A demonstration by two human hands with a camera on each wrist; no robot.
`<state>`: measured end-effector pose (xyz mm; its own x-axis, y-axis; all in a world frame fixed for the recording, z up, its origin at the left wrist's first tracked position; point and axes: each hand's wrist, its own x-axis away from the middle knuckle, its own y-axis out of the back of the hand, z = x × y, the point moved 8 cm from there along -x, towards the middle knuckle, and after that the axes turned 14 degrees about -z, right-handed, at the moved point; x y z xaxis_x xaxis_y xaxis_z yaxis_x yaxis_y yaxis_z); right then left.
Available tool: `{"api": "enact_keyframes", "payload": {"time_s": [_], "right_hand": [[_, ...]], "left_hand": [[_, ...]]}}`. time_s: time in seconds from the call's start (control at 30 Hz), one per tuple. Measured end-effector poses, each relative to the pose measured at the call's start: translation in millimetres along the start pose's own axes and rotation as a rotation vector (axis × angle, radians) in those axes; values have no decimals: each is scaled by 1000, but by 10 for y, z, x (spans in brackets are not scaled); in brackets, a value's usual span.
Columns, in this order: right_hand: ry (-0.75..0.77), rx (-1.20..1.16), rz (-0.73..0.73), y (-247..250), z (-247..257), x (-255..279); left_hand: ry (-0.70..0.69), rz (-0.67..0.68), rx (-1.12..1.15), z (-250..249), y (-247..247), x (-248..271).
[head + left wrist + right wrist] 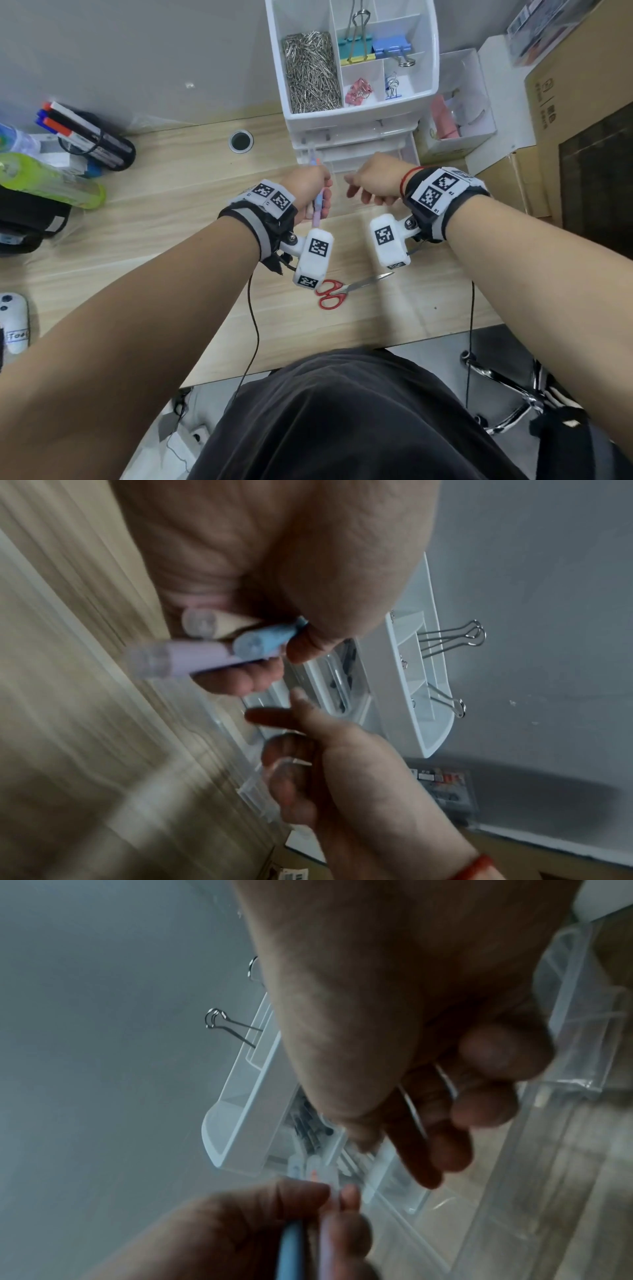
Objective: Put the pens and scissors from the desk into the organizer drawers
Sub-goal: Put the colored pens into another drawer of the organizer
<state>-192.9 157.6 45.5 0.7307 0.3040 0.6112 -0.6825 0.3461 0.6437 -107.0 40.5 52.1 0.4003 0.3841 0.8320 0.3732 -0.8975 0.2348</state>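
Observation:
My left hand (322, 195) grips three pastel pens (318, 205), purple (192, 658), blue (263, 639) and cream (212, 623). Their tips point at the left corner of a pulled-out clear drawer (373, 154) low in the white organizer (428, 85). My right hand (356, 192) is beside it, fingers (452, 1137) curled over the drawer's clear front rim (253, 777). Red-handled scissors (342, 291) lie on the desk behind both wrists, untouched.
The organizer's top tray holds paper clips (311, 72) and binder clips (390, 48). A bundle of markers (85, 137) and a green bottle (44, 178) lie far left, and a cable grommet (240, 141) sits left of the organizer. White box (455, 113) and cardboard boxes (582, 120) stand at the right.

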Motion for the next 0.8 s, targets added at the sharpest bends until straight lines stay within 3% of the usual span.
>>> {"api": "enact_keyframes", "payload": {"time_s": [0.13,0.23,0.53,0.67,0.8], "right_hand": [[-95,-352,83,-49,34,58],[-84,-313,103,-118,24,14],[-61,-257,17,-227,125,-209],[-77,-190,-34,-252,113,-313],[-68,-177,-90,-238,122,-363]], "left_hand": [[-22,7,115,-114,-110,-80],[-37,64,63,-122,-177,-91],[-240,-23,-277,-125,-65,-267],[-279,-35,-219,-129,5,-315],[-319,-226,-76,-210,260,-334]]}}
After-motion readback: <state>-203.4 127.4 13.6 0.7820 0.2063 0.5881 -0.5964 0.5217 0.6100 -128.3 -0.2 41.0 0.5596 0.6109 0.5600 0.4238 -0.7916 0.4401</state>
